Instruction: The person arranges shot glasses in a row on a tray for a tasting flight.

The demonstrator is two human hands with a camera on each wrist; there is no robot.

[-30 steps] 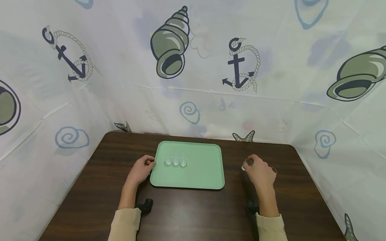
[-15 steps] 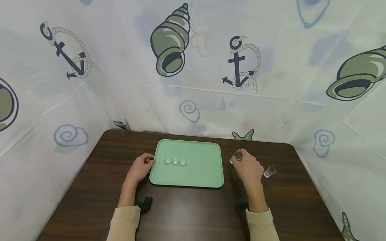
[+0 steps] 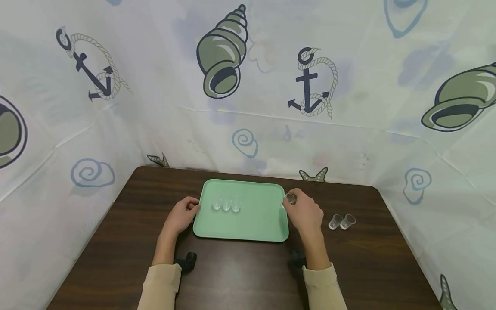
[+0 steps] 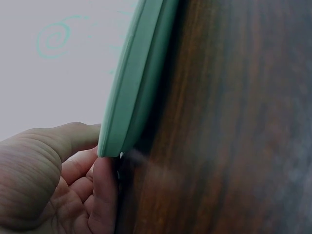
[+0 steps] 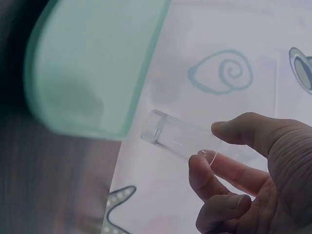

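Note:
A pale green tray (image 3: 261, 219) lies on the table. Its left rim is held by my left hand (image 3: 181, 216), the thumb over the edge and fingers below, as the left wrist view shows. On the tray's left half, three clear shot glasses (image 3: 226, 206) stand in a row. Between thumb and fingers, my right hand (image 3: 305, 212) pinches another clear shot glass (image 5: 178, 137) near its rim, at the tray's right edge. In the right wrist view the glass's thick base points toward the tray, apart from the fingers.
Two more shot glasses (image 3: 342, 222) stand side by side on the dark wood table (image 3: 248, 275), right of my right hand. A white cloth (image 3: 271, 103) printed with shells and anchors hangs behind and beside the table.
My right hand has moved left with its shot glass, from the table's right side to the tray's right edge. Two glasses it partly hid now show fully. My left hand stays on the tray.

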